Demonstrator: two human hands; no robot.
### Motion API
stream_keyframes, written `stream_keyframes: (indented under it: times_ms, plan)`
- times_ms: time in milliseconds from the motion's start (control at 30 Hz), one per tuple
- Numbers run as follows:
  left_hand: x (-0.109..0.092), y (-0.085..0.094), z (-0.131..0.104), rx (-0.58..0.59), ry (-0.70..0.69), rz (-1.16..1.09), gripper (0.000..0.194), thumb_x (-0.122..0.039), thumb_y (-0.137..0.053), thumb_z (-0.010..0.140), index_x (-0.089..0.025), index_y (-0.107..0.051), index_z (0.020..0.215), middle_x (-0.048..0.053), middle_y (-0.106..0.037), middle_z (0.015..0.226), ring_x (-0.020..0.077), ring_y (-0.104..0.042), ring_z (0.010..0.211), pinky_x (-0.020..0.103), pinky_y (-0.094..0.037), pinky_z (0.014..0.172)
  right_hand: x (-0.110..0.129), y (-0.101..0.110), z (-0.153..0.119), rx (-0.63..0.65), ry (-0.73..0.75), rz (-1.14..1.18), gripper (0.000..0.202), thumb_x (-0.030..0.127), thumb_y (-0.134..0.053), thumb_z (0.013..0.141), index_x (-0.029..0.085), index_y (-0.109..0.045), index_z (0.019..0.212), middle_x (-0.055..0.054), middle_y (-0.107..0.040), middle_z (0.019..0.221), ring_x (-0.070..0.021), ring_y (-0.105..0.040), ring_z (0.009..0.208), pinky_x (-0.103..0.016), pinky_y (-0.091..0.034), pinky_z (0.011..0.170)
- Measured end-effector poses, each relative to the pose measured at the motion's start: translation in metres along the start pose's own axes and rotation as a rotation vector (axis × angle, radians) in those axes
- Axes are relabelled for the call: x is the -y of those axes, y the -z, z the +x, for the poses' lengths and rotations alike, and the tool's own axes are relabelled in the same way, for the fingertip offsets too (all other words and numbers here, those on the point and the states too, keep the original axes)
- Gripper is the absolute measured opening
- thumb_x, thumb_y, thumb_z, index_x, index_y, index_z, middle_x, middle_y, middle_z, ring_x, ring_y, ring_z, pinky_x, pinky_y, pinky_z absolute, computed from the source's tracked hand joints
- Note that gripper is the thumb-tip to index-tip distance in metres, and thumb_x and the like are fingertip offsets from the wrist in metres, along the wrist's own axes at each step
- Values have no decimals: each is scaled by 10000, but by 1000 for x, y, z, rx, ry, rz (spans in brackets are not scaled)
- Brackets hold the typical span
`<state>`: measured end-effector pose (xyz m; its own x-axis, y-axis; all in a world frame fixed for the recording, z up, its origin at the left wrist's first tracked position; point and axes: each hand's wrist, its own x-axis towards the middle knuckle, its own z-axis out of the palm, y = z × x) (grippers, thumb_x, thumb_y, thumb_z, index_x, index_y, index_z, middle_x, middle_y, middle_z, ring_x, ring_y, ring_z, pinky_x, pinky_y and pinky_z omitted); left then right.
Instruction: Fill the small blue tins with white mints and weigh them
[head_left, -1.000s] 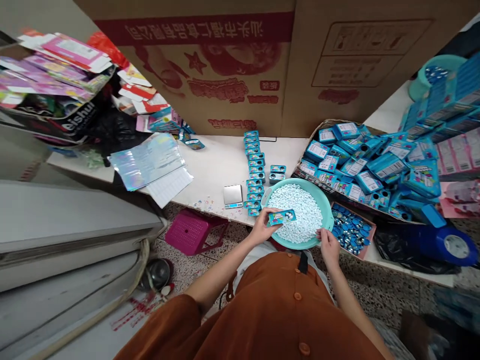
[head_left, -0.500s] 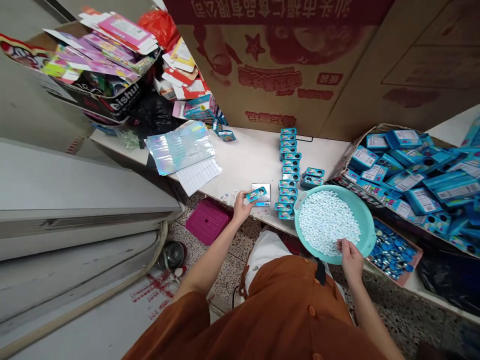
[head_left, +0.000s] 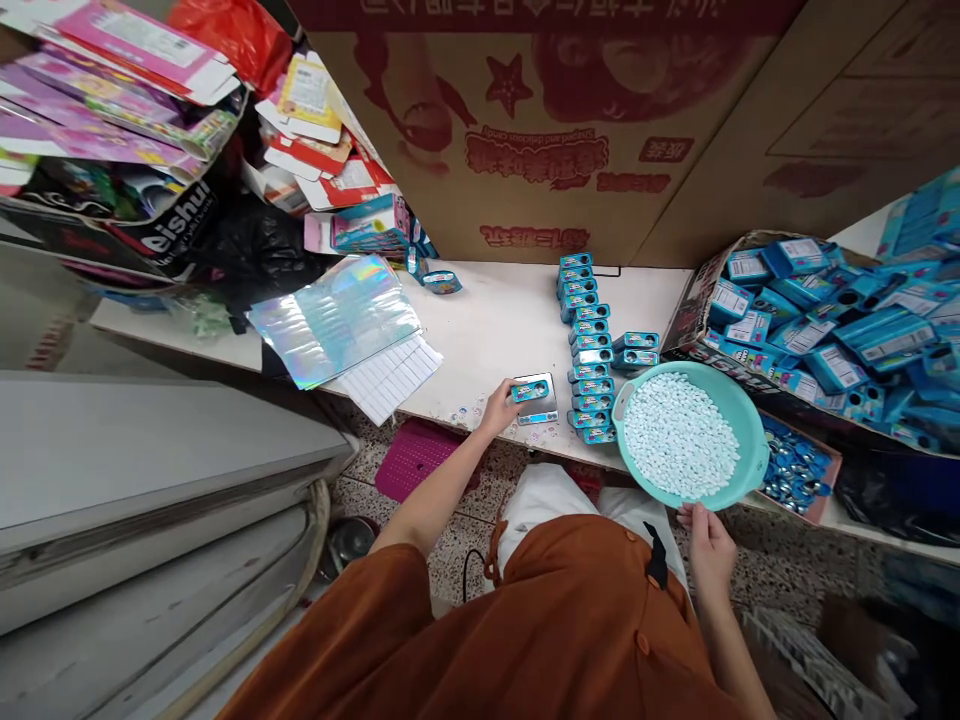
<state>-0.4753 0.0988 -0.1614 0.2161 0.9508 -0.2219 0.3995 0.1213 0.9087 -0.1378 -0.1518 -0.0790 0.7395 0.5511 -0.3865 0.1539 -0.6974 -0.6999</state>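
Hands well apart: left hand (head_left: 497, 410) pinches the left end of a small blue box (head_left: 531, 391) over a scale (head_left: 535, 409); can't tell whether it rests on the plate or hovers. Right hand (head_left: 711, 550) has fingers curled at the near rim of a green basin (head_left: 752, 415); gripping it or only touching, can't tell. Box looks light, stiff, smooth, so probably slippery on the shiny plate; walls likely dent under a hard squeeze. Best hold: short end or both long sides. White pieces (head_left: 679, 435) in the basin look small, loose, easy to spill. Scale sits by the near edge of the surface (head_left: 487, 330), little margin there; basin seems to jut past that edge. Room for moving is left and far of the scale, up to silvery sheets (head_left: 337, 315). Right is tight: row of blue boxes (head_left: 592, 341), close-packed, probably easy to topple. Big carton (head_left: 540, 130) walls off the far side.
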Motion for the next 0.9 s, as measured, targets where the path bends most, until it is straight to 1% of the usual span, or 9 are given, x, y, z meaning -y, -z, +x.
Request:
stream_keyframes:
  times_ms: [133,300,367,467,500,567,667,800,900]
  plan:
    - [4,3,1,26,6,57,348,-215,-650,719,-196,-509,1035,50,-621,1077,191,-593,991,317,-458,879,6,-2,3,25,12,-23,544,656,-491,753,150,-670,842,-104,-703,814,-226,-637,726,-341,-486,712]
    - [1,-2,2,26,9,37,355,-227,-637,746,-193,-507,1076,65,-610,1113,195,-586,1019,310,-456,883,13,-3,19,93,66,-102,532,644,-461,774,159,-672,833,-106,-703,825,-229,-643,744,-343,-475,750]
    - [2,-4,0,16,8,46,428,-251,-659,737,-187,-487,1124,84,-585,1167,204,-563,1076,324,-438,924,17,-2,25,112,90,-129,529,638,-453,782,159,-671,829,-106,-701,821,-230,-644,746,-341,-470,755]
    - [8,-4,-8,-45,-17,106,673,-296,-737,664,-181,-409,1240,122,-507,1277,232,-488,1192,368,-384,1003,22,3,34,130,117,-155,532,636,-442,788,159,-674,838,-104,-699,842,-226,-644,744,-336,-468,750]
    - [10,-3,-13,-74,-19,128,744,-312,-755,643,-181,-379,1271,134,-479,1305,239,-464,1221,379,-370,1017,23,4,36,137,118,-153,535,636,-440,789,158,-674,844,-105,-699,851,-225,-644,743,-335,-469,746]
    - [15,0,-26,-130,3,154,811,-338,-766,631,-184,-340,1303,152,-447,1331,248,-437,1249,392,-367,1016,22,7,39,146,110,-142,535,634,-439,791,156,-672,847,-107,-698,857,-224,-644,743,-335,-469,743]
    - [21,2,-51,-191,56,169,802,-343,-757,642,-186,-327,1301,156,-464,1303,249,-460,1229,399,-387,987,20,8,41,156,99,-130,524,625,-443,796,156,-671,844,-106,-698,841,-222,-642,739,-337,-469,745]
    - [27,1,-86,-199,116,188,736,-327,-729,673,-206,-338,1285,132,-505,1254,241,-487,1196,414,-378,988,16,2,39,162,102,-89,512,615,-450,798,153,-669,832,-107,-699,815,-219,-638,726,-332,-472,726]
    - [32,-1,-106,-187,161,193,737,-337,-732,672,-225,-341,1287,123,-524,1234,247,-490,1191,415,-376,989,11,-6,37,171,108,-60,519,620,-449,796,151,-670,830,-106,-697,819,-214,-632,721,-331,-472,725]
